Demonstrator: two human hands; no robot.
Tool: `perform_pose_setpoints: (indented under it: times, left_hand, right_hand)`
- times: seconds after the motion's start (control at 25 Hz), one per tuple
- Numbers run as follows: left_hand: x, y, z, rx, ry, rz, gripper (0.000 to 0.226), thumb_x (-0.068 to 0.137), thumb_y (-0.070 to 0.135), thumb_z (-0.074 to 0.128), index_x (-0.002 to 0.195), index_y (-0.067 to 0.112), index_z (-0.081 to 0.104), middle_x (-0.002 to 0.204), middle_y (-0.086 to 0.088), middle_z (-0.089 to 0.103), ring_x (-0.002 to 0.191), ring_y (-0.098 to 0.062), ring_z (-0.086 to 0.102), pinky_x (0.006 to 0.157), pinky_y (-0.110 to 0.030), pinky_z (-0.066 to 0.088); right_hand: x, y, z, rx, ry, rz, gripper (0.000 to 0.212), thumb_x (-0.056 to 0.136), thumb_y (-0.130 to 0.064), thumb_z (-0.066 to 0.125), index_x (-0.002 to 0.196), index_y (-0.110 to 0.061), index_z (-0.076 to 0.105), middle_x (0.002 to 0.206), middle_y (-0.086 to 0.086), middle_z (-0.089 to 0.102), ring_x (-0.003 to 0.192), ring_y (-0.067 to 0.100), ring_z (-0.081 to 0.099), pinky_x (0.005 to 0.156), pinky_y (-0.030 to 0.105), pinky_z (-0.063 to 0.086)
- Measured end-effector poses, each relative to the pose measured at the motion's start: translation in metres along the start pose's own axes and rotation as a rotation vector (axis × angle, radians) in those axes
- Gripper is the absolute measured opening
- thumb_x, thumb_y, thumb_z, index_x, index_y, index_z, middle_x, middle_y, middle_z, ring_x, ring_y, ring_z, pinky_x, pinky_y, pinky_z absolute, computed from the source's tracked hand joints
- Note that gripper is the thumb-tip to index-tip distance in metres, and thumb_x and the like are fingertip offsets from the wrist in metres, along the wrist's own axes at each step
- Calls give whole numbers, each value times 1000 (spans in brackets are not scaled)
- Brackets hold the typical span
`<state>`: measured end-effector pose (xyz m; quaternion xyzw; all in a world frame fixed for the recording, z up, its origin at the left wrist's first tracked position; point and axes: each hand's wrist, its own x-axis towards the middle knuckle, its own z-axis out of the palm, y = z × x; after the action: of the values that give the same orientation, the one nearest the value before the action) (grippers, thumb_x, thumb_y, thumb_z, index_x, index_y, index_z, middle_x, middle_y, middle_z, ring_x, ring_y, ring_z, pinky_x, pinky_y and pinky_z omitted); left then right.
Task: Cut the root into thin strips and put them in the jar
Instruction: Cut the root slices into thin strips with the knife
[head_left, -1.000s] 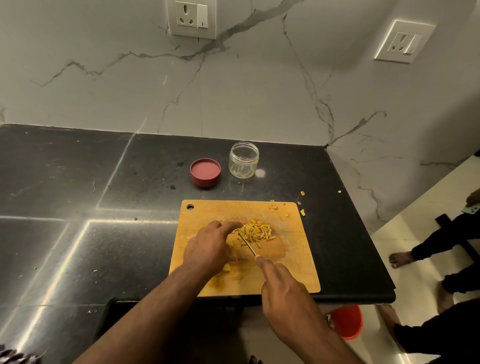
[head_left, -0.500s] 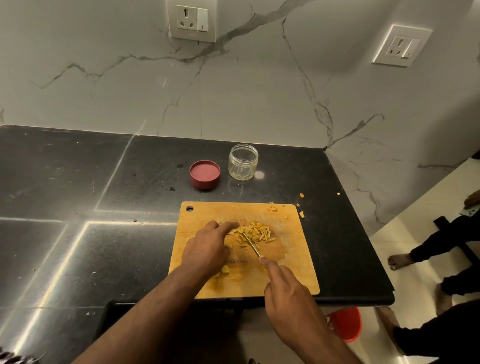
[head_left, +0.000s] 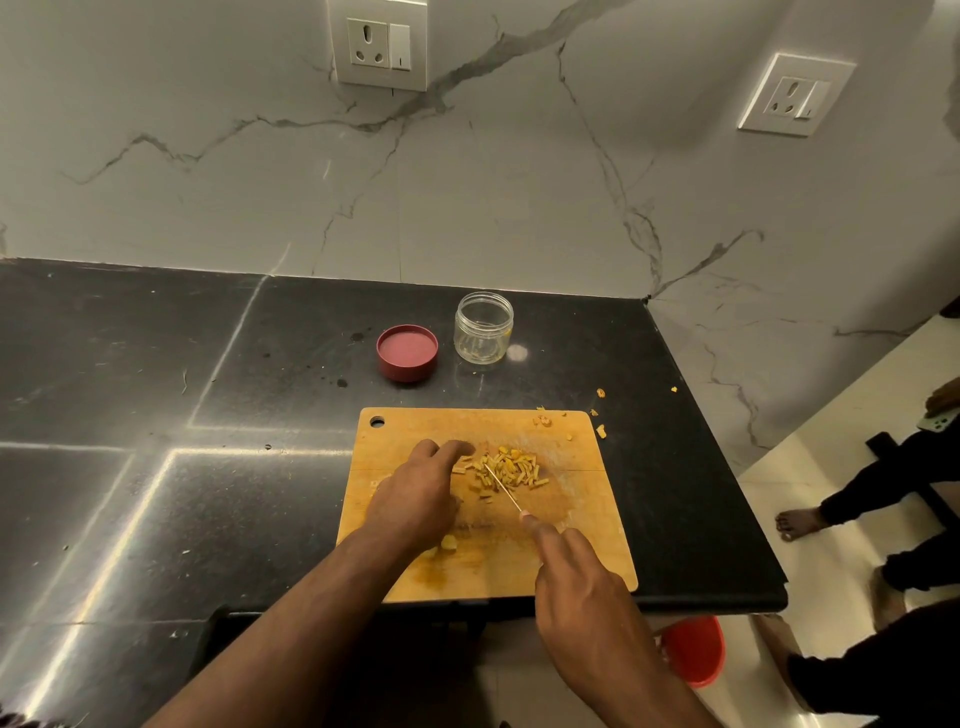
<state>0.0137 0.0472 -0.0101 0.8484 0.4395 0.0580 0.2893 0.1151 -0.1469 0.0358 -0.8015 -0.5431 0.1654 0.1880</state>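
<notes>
A wooden cutting board (head_left: 587, 551) lies on the black counter (head_left: 156, 415) near its front right corner. On it sits a pile of yellow root strips (head_left: 511, 470). My right hand (head_left: 576, 587) grips a knife (head_left: 501, 486), index finger along its spine, the thin blade lying in the pile. My left hand (head_left: 415, 496) rests on the board with its fingertips at the pile's left edge; whether they hold a piece is hidden. A small root chunk (head_left: 448, 543) lies by my left wrist. The clear jar (head_left: 483, 327) stands open behind the board.
A red lid (head_left: 407, 352) lies upside down left of the jar. Root scraps (head_left: 601, 430) are scattered off the board's far right corner. The counter ends right of the board. Below are a red bucket (head_left: 693, 649) and another person's legs (head_left: 883, 499).
The knife blade has shifted slightly within the pile. My left hand stays at the pile's left edge. The view has moved a little.
</notes>
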Motion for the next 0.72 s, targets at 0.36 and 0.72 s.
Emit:
perform_pose_setpoints:
  times: [0.36, 0.72]
  left_hand:
    - [-6, -3, -3, 5, 48, -75, 39, 92, 28, 70, 130, 31, 61, 127, 8, 54, 104, -10, 58, 85, -31, 57]
    - [-10, -7, 1, 21, 88, -79, 31, 90, 30, 70, 121, 28, 68, 115, 8, 63, 98, -12, 60, 83, -36, 58]
  right_hand:
    - [4, -1, 2, 203, -77, 53, 45, 103, -25, 37, 144, -42, 32, 129, -17, 49, 106, 3, 53, 88, 25, 48]
    - [2, 0, 4, 249, -45, 71, 45, 103, -21, 37, 146, -38, 35, 136, -15, 47, 115, 1, 48, 96, 20, 44]
